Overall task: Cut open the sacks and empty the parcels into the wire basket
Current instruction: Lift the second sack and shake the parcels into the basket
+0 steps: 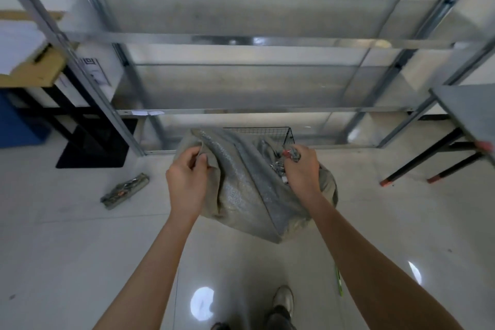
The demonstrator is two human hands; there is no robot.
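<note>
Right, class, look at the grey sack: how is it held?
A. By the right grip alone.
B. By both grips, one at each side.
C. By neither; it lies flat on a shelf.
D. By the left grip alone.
B: the left grip pinches the sack at its left edge and the right grip clutches its bunched right side, in front of the wire basket.

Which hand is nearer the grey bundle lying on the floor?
Left. The left hand grips one end of the sack, to the right of the grey bundle; the right hand grips the sack's other end, farther right still.
</note>
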